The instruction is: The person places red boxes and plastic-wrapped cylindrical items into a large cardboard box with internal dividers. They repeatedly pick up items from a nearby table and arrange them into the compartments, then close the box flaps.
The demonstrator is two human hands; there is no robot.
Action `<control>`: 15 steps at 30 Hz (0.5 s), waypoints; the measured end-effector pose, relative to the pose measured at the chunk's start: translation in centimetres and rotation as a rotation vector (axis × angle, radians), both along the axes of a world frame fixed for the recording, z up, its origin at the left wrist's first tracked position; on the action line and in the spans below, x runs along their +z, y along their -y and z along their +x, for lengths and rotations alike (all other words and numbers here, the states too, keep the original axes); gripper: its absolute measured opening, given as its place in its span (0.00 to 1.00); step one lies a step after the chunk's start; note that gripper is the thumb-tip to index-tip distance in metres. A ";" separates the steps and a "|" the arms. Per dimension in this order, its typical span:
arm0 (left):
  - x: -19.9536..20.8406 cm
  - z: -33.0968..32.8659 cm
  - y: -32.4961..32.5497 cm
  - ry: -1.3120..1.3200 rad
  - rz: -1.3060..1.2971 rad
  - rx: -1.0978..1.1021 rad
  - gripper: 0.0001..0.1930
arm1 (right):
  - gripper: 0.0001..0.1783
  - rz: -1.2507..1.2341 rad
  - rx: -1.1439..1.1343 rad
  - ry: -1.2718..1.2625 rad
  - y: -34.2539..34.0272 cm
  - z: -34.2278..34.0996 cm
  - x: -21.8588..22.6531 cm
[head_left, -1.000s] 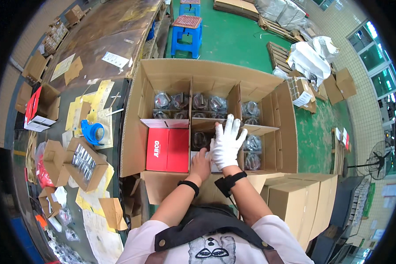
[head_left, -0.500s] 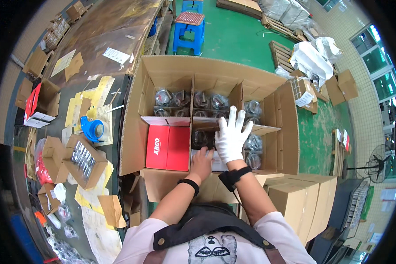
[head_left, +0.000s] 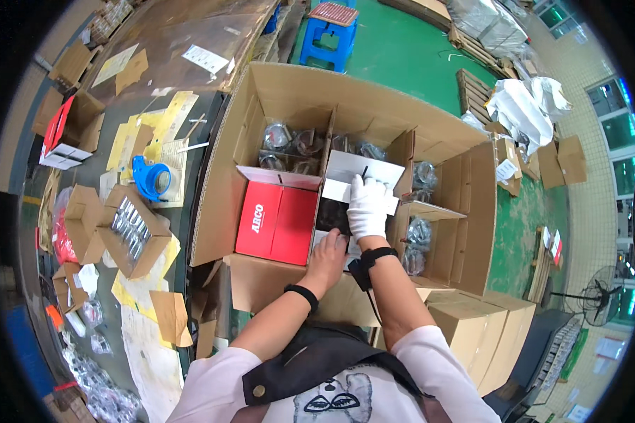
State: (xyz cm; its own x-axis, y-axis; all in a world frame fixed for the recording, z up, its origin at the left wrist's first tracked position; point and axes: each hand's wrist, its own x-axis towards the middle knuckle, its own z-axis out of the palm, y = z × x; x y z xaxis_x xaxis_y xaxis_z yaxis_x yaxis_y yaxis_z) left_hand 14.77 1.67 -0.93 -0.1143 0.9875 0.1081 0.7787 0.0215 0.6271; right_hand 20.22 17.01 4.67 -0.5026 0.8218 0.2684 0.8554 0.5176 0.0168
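Note:
Before me stands a large open cardboard carton (head_left: 434, 264) split by dividers. In its near middle compartment is an inner box whose white flaps (head_left: 346, 163) are raised, with dark contents partly visible. My right hand (head_left: 368, 211), in a white glove, has its fingers together on the flaps at the box's right and far side. My bare left hand (head_left: 326, 261) is closed over the near white flap, partly covering it. To its left sits a closed red box (head_left: 275, 222). Clear-wrapped parts (head_left: 277, 135) fill several other compartments.
On the left bench (head_left: 106, 169) are a blue tape dispenser (head_left: 150, 178), a small box of metal parts (head_left: 135, 233), an open red box (head_left: 67, 134) and papers. A blue stool (head_left: 329, 35) stands beyond. Closed cartons (head_left: 466, 331) stack at near right; a fan (head_left: 600, 296) stands farther right.
My right hand has gone from spread fingers above the carton to fingers together on the inner box's flaps. White flaps now show over the middle compartments. My left hand stays near the same flap.

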 end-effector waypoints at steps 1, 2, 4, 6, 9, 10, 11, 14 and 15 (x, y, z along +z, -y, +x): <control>0.0 0.2 0.2 -0.025 -0.040 -0.020 0.23 | 0.17 0.106 -0.002 -0.033 0.0 -0.3 -0.5; -0.1 0.3 0.3 -0.050 -0.079 -0.043 0.23 | 0.20 0.064 0.039 -0.066 0.1 0.1 -0.8; -0.2 -0.2 0.7 -0.003 -0.108 -0.037 0.23 | 0.26 -0.026 0.118 -0.127 1.3 0.2 2.0; -0.6 -0.2 0.8 -0.090 -0.210 -0.014 0.22 | 0.27 -0.627 0.139 -0.183 1.1 2.5 2.3; 0.1 -0.2 0.6 -0.008 -0.199 -0.020 0.22 | 0.17 -0.727 0.087 -0.050 0.9 4.3 1.1; 0.3 0.0 0.4 0.029 -0.235 -0.016 0.23 | 0.17 -0.659 0.018 -0.016 1.8 3.9 0.7; 0.2 0.0 0.2 0.018 -0.146 0.030 0.24 | 0.16 -0.590 -0.052 0.018 2.8 3.5 0.1; -0.3 0.5 0.2 -0.065 -0.047 0.039 0.32 | 0.17 -0.680 -0.456 -0.455 5.0 2.4 -2.9; -0.1 0.1 0.1 -0.156 -0.074 0.011 0.33 | 0.17 -0.748 -0.515 -0.483 5.5 1.9 -1.7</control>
